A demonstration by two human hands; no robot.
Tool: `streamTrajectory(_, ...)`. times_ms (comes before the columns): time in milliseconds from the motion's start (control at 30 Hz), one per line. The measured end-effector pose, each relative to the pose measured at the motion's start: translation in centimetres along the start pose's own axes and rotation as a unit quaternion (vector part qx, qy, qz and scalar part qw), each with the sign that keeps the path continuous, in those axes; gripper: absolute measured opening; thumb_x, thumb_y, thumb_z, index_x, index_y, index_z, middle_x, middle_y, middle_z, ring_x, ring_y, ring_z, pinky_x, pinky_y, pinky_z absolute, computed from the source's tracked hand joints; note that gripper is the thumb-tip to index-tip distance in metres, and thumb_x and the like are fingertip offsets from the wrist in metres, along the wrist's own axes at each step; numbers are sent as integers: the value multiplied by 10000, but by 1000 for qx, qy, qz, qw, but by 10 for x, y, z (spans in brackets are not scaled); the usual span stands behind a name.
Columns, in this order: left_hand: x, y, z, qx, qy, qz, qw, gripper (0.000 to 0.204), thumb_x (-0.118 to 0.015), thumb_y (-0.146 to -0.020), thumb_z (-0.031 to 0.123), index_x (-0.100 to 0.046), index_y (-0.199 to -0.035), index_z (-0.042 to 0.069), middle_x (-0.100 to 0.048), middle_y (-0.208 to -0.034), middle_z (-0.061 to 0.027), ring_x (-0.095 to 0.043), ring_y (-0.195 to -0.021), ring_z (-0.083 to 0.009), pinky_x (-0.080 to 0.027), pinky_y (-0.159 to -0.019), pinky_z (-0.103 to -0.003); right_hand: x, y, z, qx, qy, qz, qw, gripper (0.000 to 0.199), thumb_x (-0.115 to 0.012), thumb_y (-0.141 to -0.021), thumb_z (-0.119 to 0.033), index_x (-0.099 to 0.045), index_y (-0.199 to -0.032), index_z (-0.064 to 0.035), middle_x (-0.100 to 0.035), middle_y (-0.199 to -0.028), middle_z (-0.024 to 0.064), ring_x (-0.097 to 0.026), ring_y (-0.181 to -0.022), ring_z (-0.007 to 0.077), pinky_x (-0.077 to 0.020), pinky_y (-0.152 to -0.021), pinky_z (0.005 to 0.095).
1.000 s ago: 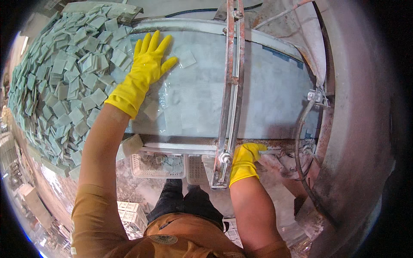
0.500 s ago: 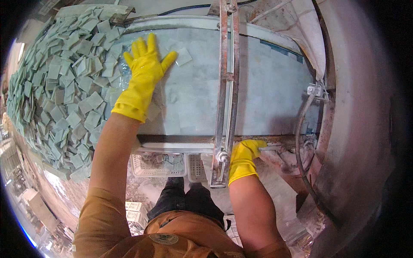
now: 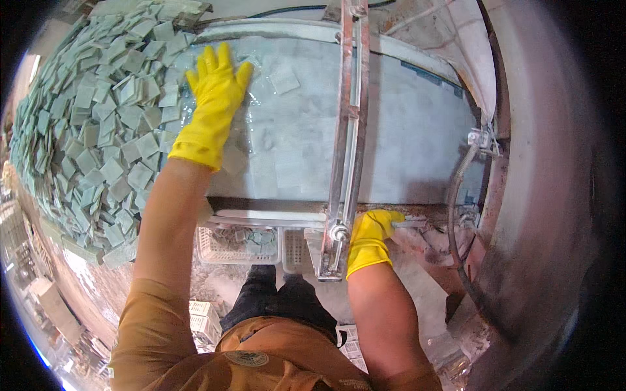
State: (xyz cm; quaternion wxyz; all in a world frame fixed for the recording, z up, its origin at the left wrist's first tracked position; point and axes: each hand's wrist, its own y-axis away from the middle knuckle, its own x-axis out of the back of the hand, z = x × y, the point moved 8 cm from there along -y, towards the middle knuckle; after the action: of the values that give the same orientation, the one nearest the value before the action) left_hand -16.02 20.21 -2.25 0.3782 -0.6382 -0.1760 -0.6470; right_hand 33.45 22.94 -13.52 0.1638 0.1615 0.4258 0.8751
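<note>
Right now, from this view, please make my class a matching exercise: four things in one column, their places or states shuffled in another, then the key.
Things
1. Gloved left hand
2. Gloved right hand
3. Tile pile
4. Perforated basket

Places or states
A. Just right of the slotted metal bar's near end
B. Greenish, heaped at the picture's left
C. Whitish, with tile pieces inside
D. Spread out, just right of the pile

Pairs: 1-D, 2-A, 3-B, 4-C

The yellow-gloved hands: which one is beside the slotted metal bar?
The right hand, just right of the metal bar; the left hand is spread near the tile pile.
</note>
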Motion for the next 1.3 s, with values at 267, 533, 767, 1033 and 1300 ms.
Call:
streamTrajectory(267, 20, 38, -1, -172, 139, 44, 974, 533, -747, -989, 263, -634, -1484, 101, -624, -1516, -237, -594, -1366, -494, -510, -1123, -512, 21, 24, 11, 51, 29, -34, 998, 533, -545, -1093, -536, -677, -1523, -251, -683, -1508, 61, -630, -1393, 242, -451, -1188, 538)
streamTrajectory(533, 4, -24, -78, -123, -76, 81, 986, 569, -631, -1048, 466, -636, -1504, 126, -596, -1572, -196, -517, -1454, -457, -358, -1229, -584, 15, 19, 11, 10, 87, 1, 996, 522, -530, -1104, -502, -699, -1491, -195, -717, -1453, 67, -662, -1349, 236, -475, -1174, 532)
streamTrajectory(767, 6, 4, -17, -94, -47, 38, 994, 805, -634, -1021, 612, -487, -1637, 115, -478, -1648, -267, -407, -1511, -529, -266, -1284, -604, 14, 15, 2, 45, 51, -8, 998, 538, -502, -1118, -483, -669, -1522, -170, -701, -1476, 78, -648, -1370, 245, -457, -1182, 552)
streamTrajectory(1033, 33, 11, -44, -169, -32, 20, 985, 843, -709, -977, 553, -455, -1657, 124, -479, -1637, -283, -419, -1521, -495, -261, -1290, -597, 9, 14, 6, 47, 34, -32, 998, 561, -502, -1117, -497, -652, -1543, -164, -670, -1522, 82, -618, -1408, 238, -429, -1208, 550)
streamTrajectory(1300, 2, -14, -24, -172, -16, -27, 985, 816, -662, -1017, 572, -449, -1663, 119, -449, -1690, -223, -398, -1565, -434, -253, -1309, -573, 13, 21, 4, 69, 12, -60, 996, 578, -509, -1113, -514, -638, -1561, -172, -647, -1558, 89, -590, -1443, 247, -394, -1234, 576)
